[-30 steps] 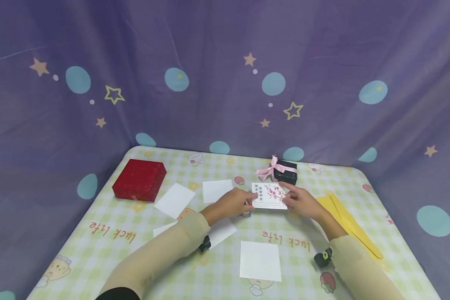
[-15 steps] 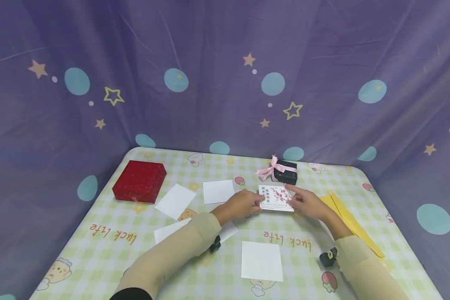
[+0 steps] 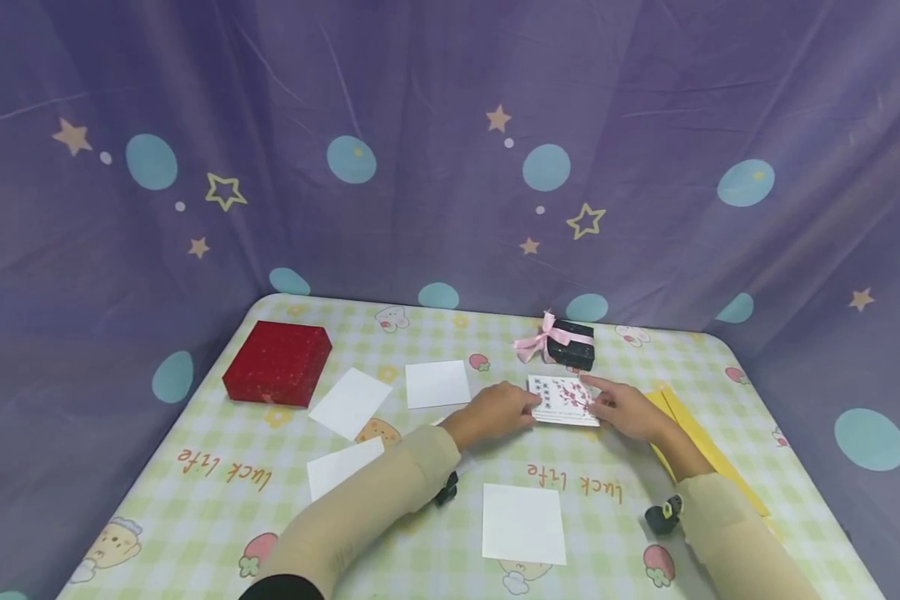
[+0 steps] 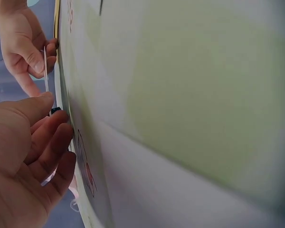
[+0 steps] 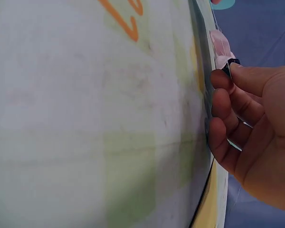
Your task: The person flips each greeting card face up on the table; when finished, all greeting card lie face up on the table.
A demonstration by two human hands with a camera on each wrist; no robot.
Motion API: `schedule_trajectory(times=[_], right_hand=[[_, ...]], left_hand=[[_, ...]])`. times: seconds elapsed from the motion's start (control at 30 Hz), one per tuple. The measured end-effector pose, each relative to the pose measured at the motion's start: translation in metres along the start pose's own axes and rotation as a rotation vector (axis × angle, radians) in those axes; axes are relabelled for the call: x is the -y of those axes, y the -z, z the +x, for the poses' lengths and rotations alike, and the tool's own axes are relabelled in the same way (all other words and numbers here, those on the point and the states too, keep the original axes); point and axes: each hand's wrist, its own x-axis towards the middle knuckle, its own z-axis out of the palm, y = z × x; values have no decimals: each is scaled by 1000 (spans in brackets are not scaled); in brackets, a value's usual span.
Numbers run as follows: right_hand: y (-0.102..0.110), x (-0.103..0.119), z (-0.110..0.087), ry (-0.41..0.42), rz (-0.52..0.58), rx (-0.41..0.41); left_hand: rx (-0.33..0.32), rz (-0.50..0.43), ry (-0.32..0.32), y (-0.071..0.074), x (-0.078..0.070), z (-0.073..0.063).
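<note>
A white card (image 3: pixel 562 402) printed with pink blossom branches and dark characters lies between both hands, a little above the cloth. My left hand (image 3: pixel 501 410) pinches its left edge between thumb and fingers. On the opposite side my right hand (image 3: pixel 630 410) pinches the right edge, its index finger reaching along the far corner. In the left wrist view the card (image 4: pixel 46 71) appears edge-on as a thin white line between the two hands. The right wrist view shows the thumb and index finger of the right hand (image 5: pixel 256 114) pressed together on the thin edge.
A black gift box (image 3: pixel 572 350) with a pink bow stands just behind the card. A red box (image 3: pixel 279 363) sits at the back left. Several blank white cards (image 3: pixel 523 523) lie on the checked tablecloth (image 3: pixel 420 567). A yellow envelope (image 3: pixel 708 450) lies under the right forearm.
Both hands have carried the printed card a short way to the right and slightly nearer. The boxes and envelope have stayed put.
</note>
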Motion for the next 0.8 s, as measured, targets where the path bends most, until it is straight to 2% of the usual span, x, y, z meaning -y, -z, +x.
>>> schedule_trajectory(times=[0.17, 0.37, 0.8], right_hand=[[1, 0, -2, -22, 30, 11], [0, -4, -2, -43, 40, 6], [-1, -6, 2, -54, 9, 17]], left_hand=[[14, 8, 12, 0, -3, 3], [8, 62, -30, -1, -6, 8], [1, 100, -29, -8, -5, 10]])
